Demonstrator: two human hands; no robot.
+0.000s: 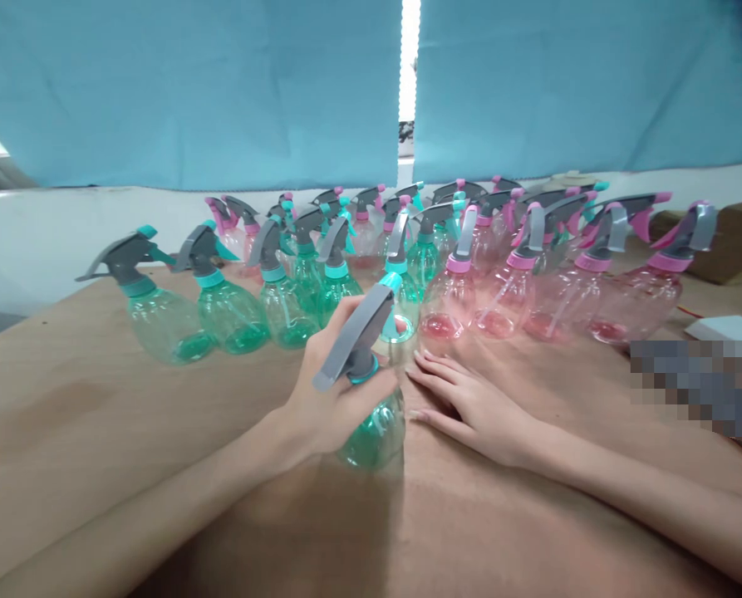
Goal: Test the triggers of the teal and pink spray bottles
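My left hand [333,399] is wrapped round the neck of a green spray bottle [374,436] with a grey and turquoise trigger head, in the middle of the table. To its right, my right hand [470,403] lies palm down on the wood, fingers stretched out and holding nothing. Beyond my hands stands a front row of spray bottles: green ones such as this spray bottle [230,320] on the left, pink ones such as this spray bottle [449,303] on the right. More green and pink bottles stand behind, partly hidden.
The wooden table [84,407] runs under everything. A brown cardboard box [741,241] stands at the far right, with a white box [729,328] nearer. A blurred-out patch covers something at the right edge. Blue cloth [189,91] hangs behind, split by a bright gap.
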